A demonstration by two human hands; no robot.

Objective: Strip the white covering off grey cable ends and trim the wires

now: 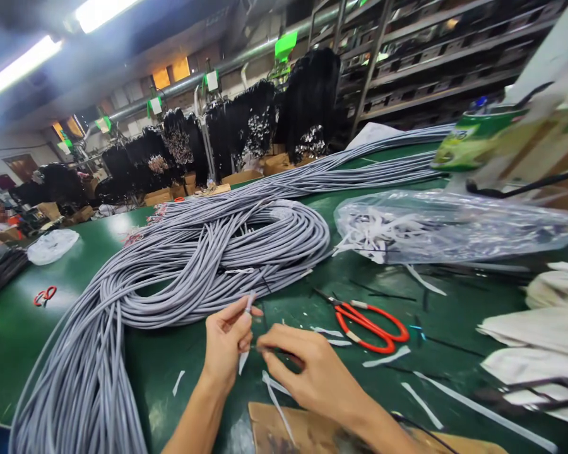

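My left hand (226, 343) is closed in a pinch on the end of a grey cable (248, 305), with a white strip hanging below the fingers. My right hand (307, 372) is closed beside it, its fingertips pinching something thin and dark that I cannot make out, right against the left hand. Both hands hover low over the green table (170, 359). A big bundle of grey cables (208, 258) lies just beyond them, looping left and trailing off the near left edge.
Red-handled scissors (366, 325) lie right of my hands. A clear bag of white strips (435, 227) sits at right, white sheets (539, 328) at far right. Loose white strips litter the table. Cardboard (293, 432) lies under my wrists. Another pair of red scissors (44, 296) lies at left.
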